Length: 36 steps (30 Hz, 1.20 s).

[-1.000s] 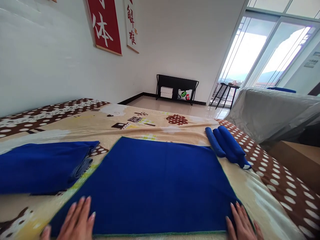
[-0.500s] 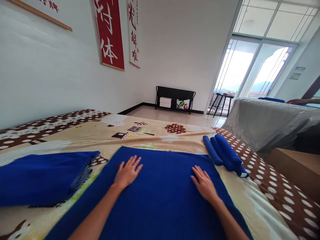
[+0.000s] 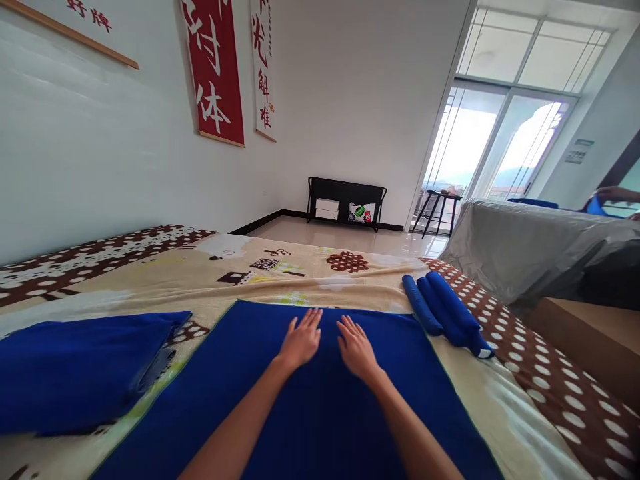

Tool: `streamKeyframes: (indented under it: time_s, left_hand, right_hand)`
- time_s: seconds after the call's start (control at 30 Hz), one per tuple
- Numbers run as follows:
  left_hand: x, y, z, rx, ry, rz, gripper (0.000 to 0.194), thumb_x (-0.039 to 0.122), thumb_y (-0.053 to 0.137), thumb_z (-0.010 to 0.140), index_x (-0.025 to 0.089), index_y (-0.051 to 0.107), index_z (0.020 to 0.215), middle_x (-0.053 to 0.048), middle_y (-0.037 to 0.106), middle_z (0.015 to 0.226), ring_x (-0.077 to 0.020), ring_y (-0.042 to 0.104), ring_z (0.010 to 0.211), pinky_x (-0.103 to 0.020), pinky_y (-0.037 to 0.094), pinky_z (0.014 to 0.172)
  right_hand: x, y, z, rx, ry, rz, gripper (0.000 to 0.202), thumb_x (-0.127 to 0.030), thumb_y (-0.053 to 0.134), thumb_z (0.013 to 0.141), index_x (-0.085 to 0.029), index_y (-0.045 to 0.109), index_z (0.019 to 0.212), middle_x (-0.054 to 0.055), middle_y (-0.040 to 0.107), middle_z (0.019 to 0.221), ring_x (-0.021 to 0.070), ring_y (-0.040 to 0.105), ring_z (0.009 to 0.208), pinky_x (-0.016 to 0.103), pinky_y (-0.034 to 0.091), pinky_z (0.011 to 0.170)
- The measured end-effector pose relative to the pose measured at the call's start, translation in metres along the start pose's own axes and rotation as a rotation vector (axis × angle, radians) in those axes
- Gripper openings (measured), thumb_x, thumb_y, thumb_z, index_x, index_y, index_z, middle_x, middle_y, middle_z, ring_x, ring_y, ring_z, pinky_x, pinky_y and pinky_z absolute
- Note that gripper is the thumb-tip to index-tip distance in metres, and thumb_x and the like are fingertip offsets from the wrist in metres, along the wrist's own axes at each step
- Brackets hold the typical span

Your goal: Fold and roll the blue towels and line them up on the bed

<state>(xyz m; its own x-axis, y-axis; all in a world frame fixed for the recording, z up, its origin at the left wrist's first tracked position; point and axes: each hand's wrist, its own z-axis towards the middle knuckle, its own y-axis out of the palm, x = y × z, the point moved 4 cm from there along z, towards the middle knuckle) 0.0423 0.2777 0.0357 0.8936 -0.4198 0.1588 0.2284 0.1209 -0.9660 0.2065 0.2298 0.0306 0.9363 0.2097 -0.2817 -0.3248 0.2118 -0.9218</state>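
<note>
A blue cloth (image 3: 320, 400) lies spread out flat over a patterned blanket, its near part running out of the bottom of the view. Close to its far edge, left of the middle, my left hand (image 3: 301, 340) rests palm down with the fingers stretched out. My right hand (image 3: 357, 348) lies on the same cloth just to the right, fingers also extended. A narrow gap separates the two hands, and neither one grips anything. Several rolled blue cloths (image 3: 445, 310) lie side by side past the cloth's far right corner. On the left is a folded blue cloth stack (image 3: 85, 367).
The patterned blanket (image 3: 280, 277) stretches beneath everything. At right stand a cardboard box (image 3: 590, 340) and a table under a grey plastic cover (image 3: 540, 240). Another person's hand (image 3: 617, 195) holds something blue there. A black rack (image 3: 345, 200) and a stool (image 3: 440, 210) stand farther back.
Both hands have slid inward over the cloth, my left to the right and my right to the left, from wide apart to close together. The other person's hand has lifted something blue.
</note>
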Motion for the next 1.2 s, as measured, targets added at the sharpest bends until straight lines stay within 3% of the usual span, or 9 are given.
streamKeyframes:
  time_s: [0.07,0.13,0.37,0.53,0.8,0.9,1.07,1.13,1.2]
  left_hand:
    - [0.010,0.012,0.014,-0.028,0.020,-0.024,0.054,0.043,0.054,0.096,0.022,0.043,0.144,-0.011,0.042,0.154,-0.0295,0.043,0.138,-0.058,0.032,0.115]
    - [-0.009,0.017,0.019,-0.044,-0.009,-0.030,0.053,0.046,0.055,0.095,0.022,0.046,0.142,-0.011,0.043,0.152,-0.0300,0.044,0.137,-0.059,0.032,0.114]
    - [-0.186,-0.010,0.005,-0.019,-0.382,0.072,0.062,0.051,0.032,0.099,0.020,0.033,0.152,-0.011,0.031,0.161,-0.0293,0.024,0.150,-0.061,0.014,0.119]
    - [-0.222,-0.005,0.004,-0.002,-0.438,0.113,0.066,0.056,0.024,0.097,0.023,0.029,0.154,-0.007,0.028,0.162,-0.0265,0.023,0.150,-0.058,0.012,0.119]
    - [-0.206,-0.018,-0.001,0.047,-0.474,0.145,0.062,0.053,0.027,0.098,0.021,0.038,0.151,-0.015,0.031,0.160,-0.0382,0.017,0.150,-0.069,0.005,0.115]
    - [-0.149,-0.019,0.012,0.071,-0.356,0.141,0.054,0.041,0.038,0.100,0.013,0.043,0.146,-0.020,0.036,0.156,-0.0393,0.019,0.149,-0.072,0.000,0.115]
    - [-0.012,0.020,0.048,-0.032,0.057,0.008,0.049,0.043,0.057,0.094,0.024,0.049,0.139,-0.010,0.044,0.151,-0.0290,0.043,0.137,-0.058,0.031,0.115]
    - [-0.001,0.028,0.052,-0.055,0.086,-0.023,0.051,0.045,0.056,0.095,0.023,0.048,0.140,-0.011,0.044,0.151,-0.0294,0.045,0.135,-0.058,0.033,0.114]
    - [-0.029,0.026,0.048,-0.061,0.025,-0.025,0.054,0.049,0.053,0.095,0.023,0.046,0.142,-0.011,0.043,0.152,-0.0298,0.042,0.138,-0.059,0.029,0.116]
  right_hand:
    - [-0.016,0.013,0.021,-0.027,-0.041,0.029,0.045,-0.033,0.042,0.102,-0.023,0.044,0.146,0.006,0.040,0.155,0.0191,0.035,0.144,0.044,0.027,0.120]
    - [-0.002,0.016,0.029,-0.041,-0.023,0.035,0.046,-0.041,0.047,0.101,-0.022,0.047,0.143,0.008,0.044,0.153,0.0231,0.040,0.141,0.051,0.027,0.118]
    - [0.159,-0.019,0.013,0.009,0.330,-0.055,0.051,-0.049,0.048,0.099,-0.019,0.049,0.141,0.011,0.045,0.151,0.0261,0.038,0.142,0.055,0.021,0.119]
    - [0.198,-0.013,0.013,0.007,0.434,-0.096,0.050,-0.049,0.047,0.100,-0.020,0.049,0.141,0.010,0.045,0.151,0.0247,0.037,0.142,0.053,0.020,0.120]
    - [0.188,-0.026,0.010,0.083,0.503,-0.160,0.049,-0.045,0.052,0.098,-0.019,0.050,0.139,0.012,0.041,0.152,0.0288,0.034,0.143,0.057,0.019,0.119]
    - [0.146,-0.026,0.022,0.089,0.382,-0.135,0.048,-0.042,0.054,0.098,-0.020,0.049,0.140,0.012,0.039,0.154,0.0295,0.033,0.143,0.058,0.021,0.118]
    - [0.044,0.013,0.056,-0.060,0.041,-0.019,0.049,-0.046,0.053,0.098,-0.023,0.048,0.141,0.009,0.045,0.150,0.0264,0.043,0.137,0.055,0.029,0.116]
    - [0.038,0.020,0.059,-0.092,0.023,-0.001,0.052,-0.049,0.051,0.098,-0.023,0.048,0.142,0.009,0.045,0.151,0.0267,0.042,0.138,0.056,0.027,0.116]
    - [0.064,0.014,0.052,-0.096,0.088,-0.010,0.054,-0.051,0.049,0.098,-0.022,0.047,0.143,0.009,0.043,0.152,0.0268,0.040,0.140,0.056,0.024,0.118]
